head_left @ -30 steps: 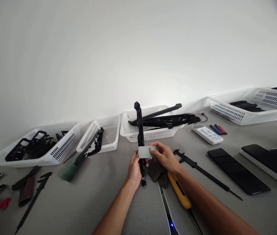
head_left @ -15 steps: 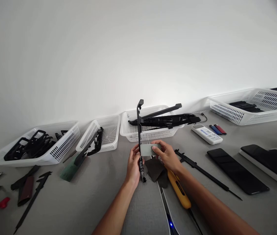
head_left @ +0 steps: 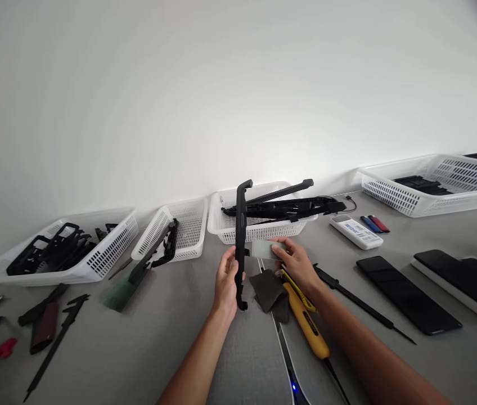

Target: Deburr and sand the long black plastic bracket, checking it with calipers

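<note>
My left hand [head_left: 226,281] is closed around the lower part of a long black plastic trim piece [head_left: 241,225], held upright with its smooth broad face toward me and hooked ends. Between the thumb and fingers of my right hand [head_left: 296,263] is a flat, pale grey-green rectangular piece [head_left: 264,249]. Its left end is close to the trim's right side, by a small black tab; whether they touch I cannot tell. Below the right hand lie a dark folded cloth-like sheet [head_left: 269,289], a yellow utility knife [head_left: 301,292] and a yellow corded tool [head_left: 308,326].
Behind the hands stands a white basket [head_left: 259,233] of black parts, with more baskets [head_left: 198,247] to the left and one [head_left: 411,208] at far right. Calipers [head_left: 356,298], a black phone-like slab [head_left: 409,295] and a white device [head_left: 356,232] lie right. Another caliper [head_left: 59,343] lies left.
The black trim piece has turned from its narrow edge to show its broad face. My right hand has shifted slightly right with the pale piece, and the yellow knife has come into view.
</note>
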`<act>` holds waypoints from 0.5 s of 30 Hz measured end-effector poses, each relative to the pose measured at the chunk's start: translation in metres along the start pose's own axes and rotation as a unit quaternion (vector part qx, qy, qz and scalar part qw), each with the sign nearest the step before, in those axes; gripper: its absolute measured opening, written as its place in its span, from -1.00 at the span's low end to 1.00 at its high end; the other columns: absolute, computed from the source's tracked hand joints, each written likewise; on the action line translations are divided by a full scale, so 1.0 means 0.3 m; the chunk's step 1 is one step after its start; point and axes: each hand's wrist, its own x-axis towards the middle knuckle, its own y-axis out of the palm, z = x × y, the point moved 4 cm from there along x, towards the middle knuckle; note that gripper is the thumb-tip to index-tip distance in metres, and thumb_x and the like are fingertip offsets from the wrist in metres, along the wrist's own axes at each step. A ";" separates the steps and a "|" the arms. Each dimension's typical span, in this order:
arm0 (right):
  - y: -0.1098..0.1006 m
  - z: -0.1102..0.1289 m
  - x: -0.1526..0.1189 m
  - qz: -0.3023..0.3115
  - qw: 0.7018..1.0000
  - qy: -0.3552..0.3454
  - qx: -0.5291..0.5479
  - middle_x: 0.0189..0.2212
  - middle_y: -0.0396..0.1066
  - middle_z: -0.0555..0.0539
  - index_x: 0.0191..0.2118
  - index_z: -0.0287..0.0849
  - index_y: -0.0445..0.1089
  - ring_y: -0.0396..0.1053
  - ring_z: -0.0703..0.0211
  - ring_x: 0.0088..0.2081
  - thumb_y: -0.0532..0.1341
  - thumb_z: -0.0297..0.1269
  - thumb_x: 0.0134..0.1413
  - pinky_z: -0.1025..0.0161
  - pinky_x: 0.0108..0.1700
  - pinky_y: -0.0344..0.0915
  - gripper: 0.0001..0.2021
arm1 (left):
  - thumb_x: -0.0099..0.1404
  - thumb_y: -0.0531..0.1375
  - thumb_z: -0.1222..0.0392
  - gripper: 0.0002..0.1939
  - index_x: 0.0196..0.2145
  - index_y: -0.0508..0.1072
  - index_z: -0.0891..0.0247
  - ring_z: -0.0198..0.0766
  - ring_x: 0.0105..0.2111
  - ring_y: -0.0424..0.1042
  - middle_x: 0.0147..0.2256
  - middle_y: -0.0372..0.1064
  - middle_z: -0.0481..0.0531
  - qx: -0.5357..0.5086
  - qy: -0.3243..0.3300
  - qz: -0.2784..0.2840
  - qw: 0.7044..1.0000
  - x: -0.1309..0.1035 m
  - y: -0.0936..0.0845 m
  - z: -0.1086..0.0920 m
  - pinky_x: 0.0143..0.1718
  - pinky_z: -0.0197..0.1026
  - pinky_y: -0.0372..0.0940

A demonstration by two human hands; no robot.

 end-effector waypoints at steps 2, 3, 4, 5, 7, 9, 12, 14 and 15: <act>0.006 -0.006 0.002 0.024 1.000 0.007 0.005 -0.41 0.43 0.00 -0.06 -0.13 0.48 0.36 0.20 -0.49 0.34 0.22 0.16 0.23 -0.43 0.40 -0.51 | 0.15 0.54 0.01 -0.49 0.04 0.63 0.06 -0.40 -0.44 0.36 -0.01 0.53 0.04 -0.018 -0.001 0.011 1.000 0.006 0.001 0.001 -0.44 -0.28 0.29; 0.006 -0.011 0.003 0.026 1.000 0.014 0.005 -0.45 0.40 0.02 -0.07 -0.13 0.48 0.34 0.20 -0.51 0.35 0.21 0.14 0.24 -0.45 0.38 -0.51 | 0.13 0.55 0.01 -0.47 0.05 0.62 0.07 -0.41 -0.46 0.34 -0.06 0.53 0.03 -0.029 -0.001 0.013 0.999 0.009 0.000 0.003 -0.46 -0.29 0.28; 0.003 -0.016 0.005 0.020 1.000 0.023 0.003 -0.50 0.36 0.05 -0.08 -0.13 0.48 0.31 0.20 -0.54 0.36 0.21 0.13 0.24 -0.49 0.36 -0.51 | 0.12 0.55 0.02 -0.45 0.05 0.62 0.09 -0.41 -0.47 0.32 -0.12 0.53 0.02 -0.041 -0.002 0.015 0.999 0.012 0.000 0.005 -0.47 -0.29 0.26; -0.002 -0.019 0.006 0.007 1.000 0.031 0.002 -0.54 0.32 0.07 -0.09 -0.12 0.47 0.28 0.20 -0.57 0.35 0.21 0.12 0.25 -0.53 0.33 -0.51 | 0.12 0.56 0.03 -0.44 0.07 0.61 0.11 -0.41 -0.49 0.31 -0.20 0.52 0.00 -0.051 -0.006 0.018 0.998 0.014 -0.001 0.008 -0.49 -0.30 0.24; -0.006 -0.018 0.005 -0.005 0.999 0.034 0.007 -0.53 0.32 0.07 -0.07 -0.11 0.45 0.27 0.19 -0.57 0.33 0.22 0.14 0.24 -0.55 0.32 -0.51 | 0.14 0.55 0.05 -0.42 0.10 0.59 0.15 -0.42 -0.51 0.28 -0.33 0.46 -0.05 -0.070 -0.020 0.025 0.997 0.018 0.000 0.013 -0.51 -0.32 0.22; 0.006 -0.003 -0.002 0.009 1.000 0.017 0.016 -0.44 0.39 0.03 -0.05 -0.11 0.46 0.30 0.19 -0.51 0.32 0.21 0.17 0.24 -0.48 0.35 -0.51 | 0.15 0.54 0.10 -0.44 0.09 0.58 0.18 -0.42 -0.51 0.29 -0.37 0.44 -0.07 -0.086 -0.039 0.027 0.995 0.017 0.002 0.019 -0.53 -0.34 0.20; 0.042 0.027 -0.020 0.033 0.999 -0.019 0.009 -0.41 0.40 0.01 -0.07 -0.12 0.48 0.29 0.19 -0.47 0.33 0.21 0.19 0.25 -0.43 0.32 -0.53 | 0.14 0.52 0.15 -0.62 -0.10 0.60 0.24 -0.37 -0.46 0.36 -0.38 0.44 -0.05 -0.108 -0.069 0.033 0.991 0.009 0.012 0.028 -0.53 -0.34 0.22; 0.064 0.040 -0.028 0.038 0.999 -0.032 -0.001 -0.46 0.37 0.03 -0.07 -0.13 0.48 0.27 0.18 -0.48 0.32 0.23 0.19 0.25 -0.44 0.27 -0.51 | 0.17 0.48 0.08 -0.71 -0.24 0.56 0.26 -0.30 -0.42 0.43 -0.40 0.44 -0.02 -0.127 -0.088 0.049 0.987 0.002 0.024 0.036 -0.51 -0.31 0.28; 0.072 0.044 -0.031 0.040 0.999 -0.035 -0.004 -0.48 0.36 0.04 -0.07 -0.13 0.48 0.27 0.18 -0.48 0.32 0.23 0.19 0.25 -0.44 0.26 -0.51 | 0.19 0.45 0.01 -0.70 -0.27 0.55 0.27 -0.26 -0.41 0.46 -0.39 0.46 0.00 -0.133 -0.094 0.059 0.985 -0.001 0.030 0.040 -0.52 -0.28 0.30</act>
